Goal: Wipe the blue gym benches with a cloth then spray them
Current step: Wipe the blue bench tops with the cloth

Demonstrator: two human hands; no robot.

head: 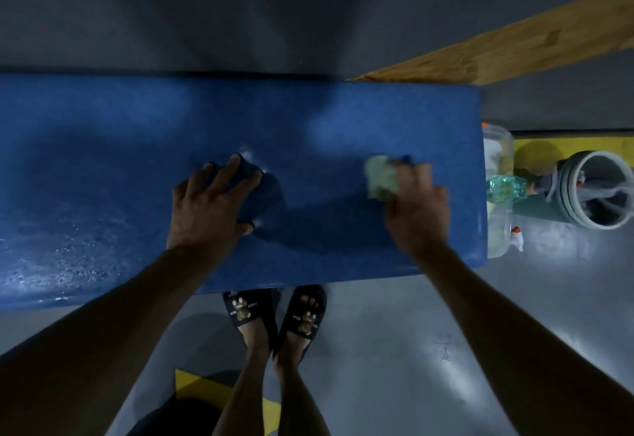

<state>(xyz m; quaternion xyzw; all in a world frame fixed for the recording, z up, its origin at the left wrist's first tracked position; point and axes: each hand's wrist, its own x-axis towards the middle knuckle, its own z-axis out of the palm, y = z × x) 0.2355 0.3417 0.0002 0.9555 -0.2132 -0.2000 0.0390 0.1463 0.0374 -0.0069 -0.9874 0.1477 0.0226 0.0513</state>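
A blue gym bench point(308, 116) runs across the view below me, its left part wet with droplets. My left hand point(209, 202) presses flat with spread fingers on a dark blue cloth point(264, 195) near the bench's middle. My right hand point(417, 209) is closed on a pale green cloth point(379, 176) that rests on the bench toward its right end; this hand is blurred. Past the bench's right end, a clear bottle with a greenish top point(504, 188) lies over a clear plastic container point(497, 147); I cannot tell if it is the sprayer.
A wooden beam point(514, 44) slants up from the bench's far right corner. A grey rolled mat point(597, 188) lies on the floor at the right, beside a yellow floor marking point(583, 144). My feet in dark slippers point(274, 312) stand at the bench's near edge.
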